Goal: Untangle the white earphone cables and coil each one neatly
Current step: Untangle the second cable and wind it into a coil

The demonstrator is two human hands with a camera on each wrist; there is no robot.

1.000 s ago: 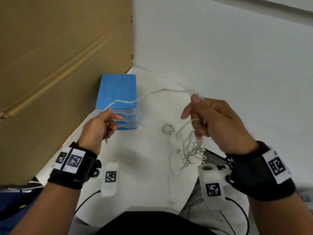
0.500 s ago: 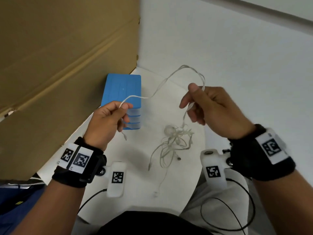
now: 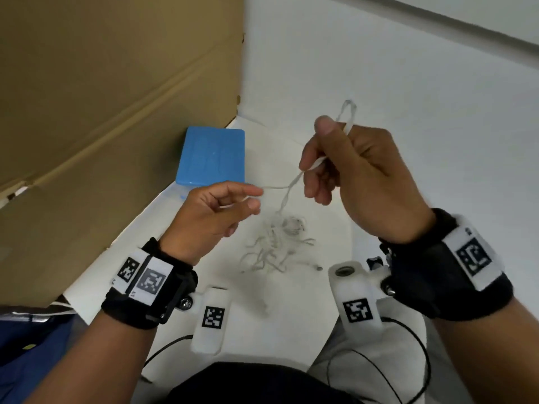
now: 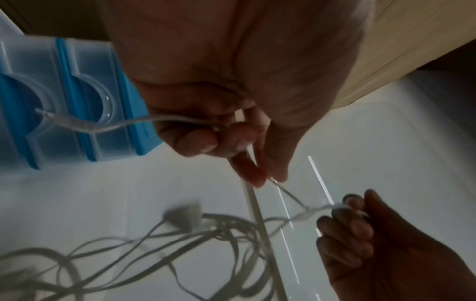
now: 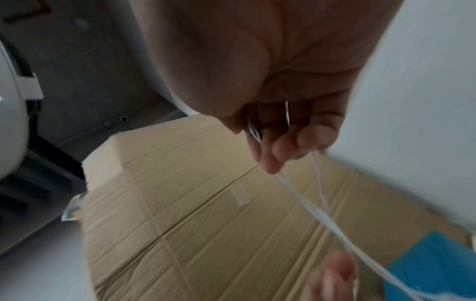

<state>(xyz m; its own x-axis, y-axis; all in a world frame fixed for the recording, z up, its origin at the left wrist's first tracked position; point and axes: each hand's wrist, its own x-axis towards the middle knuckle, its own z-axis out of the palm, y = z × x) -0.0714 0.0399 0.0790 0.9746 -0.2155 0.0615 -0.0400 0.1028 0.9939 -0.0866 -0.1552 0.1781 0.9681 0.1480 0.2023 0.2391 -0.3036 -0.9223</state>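
Note:
A tangle of white earphone cables (image 3: 277,243) lies on the white table (image 3: 315,182) between my hands, blurred in the left wrist view (image 4: 180,240). One white strand (image 3: 288,188) rises from it to both hands. My left hand (image 3: 250,199) pinches the strand between thumb and forefinger, its plug end (image 4: 77,124) trailing past the palm. My right hand (image 3: 320,153) is higher and grips a small loop of the same cable (image 3: 348,112) sticking up above the thumb; its fingers (image 5: 278,150) curl round the strand (image 5: 316,211).
A blue-lidded stack of clear plastic drawers (image 3: 213,156) stands at the table's back left, right behind my left hand. A large cardboard sheet (image 3: 102,112) walls the left side. A white wall (image 3: 408,83) closes the back. Black wires (image 3: 379,360) hang near my lap.
My hands have come closer together and the right one has risen. The long slack arc between them is now a short loop above my right thumb. The tangle has shifted slightly.

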